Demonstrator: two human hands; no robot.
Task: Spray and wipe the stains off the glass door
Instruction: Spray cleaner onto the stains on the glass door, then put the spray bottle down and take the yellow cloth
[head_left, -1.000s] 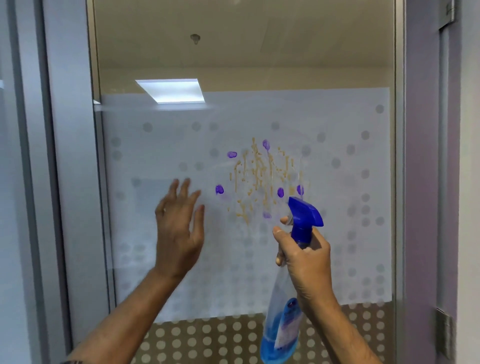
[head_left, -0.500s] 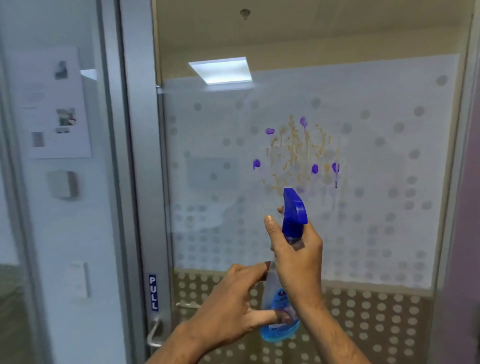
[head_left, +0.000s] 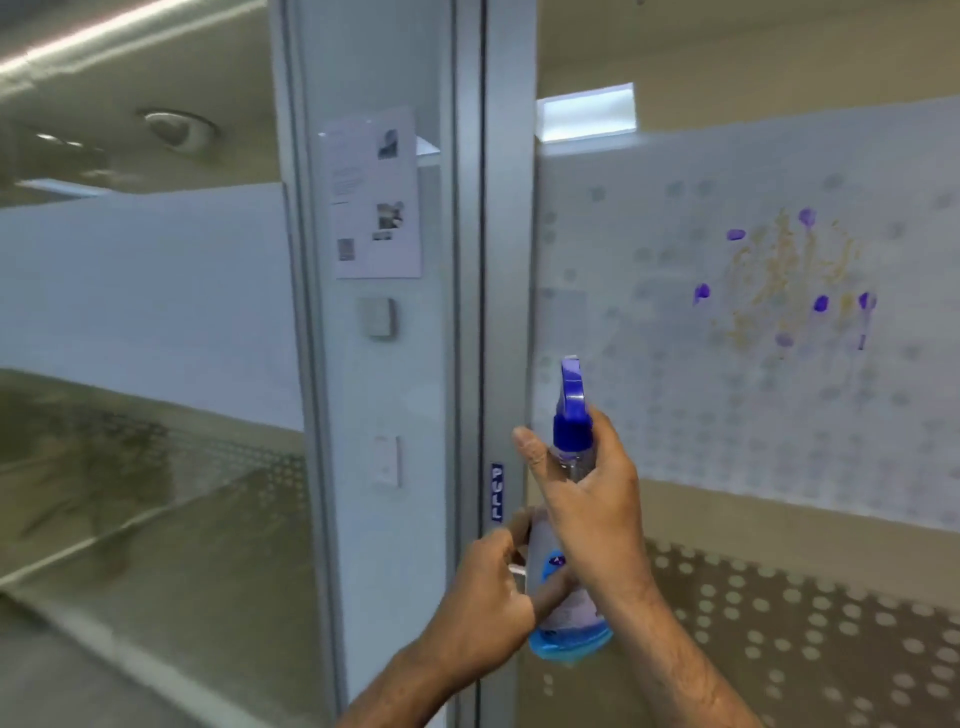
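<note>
The right hand (head_left: 597, 504) grips the spray bottle (head_left: 571, 431) by the neck; the left hand (head_left: 483, 603) curls round its base. The stains (head_left: 784, 270) on the glass door (head_left: 675, 415) sit up-right of the fingers, bare frosted glass between. Beside the thumb, a frame label (head_left: 497, 491) reads "PULL" (vertically).

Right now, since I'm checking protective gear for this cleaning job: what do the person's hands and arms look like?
Both are bare. The left hand and right hand wear no gloves; no ring or watch shows. The left forearm and right forearm are uncovered to the picture's edge, with no sleeve in view.
</note>
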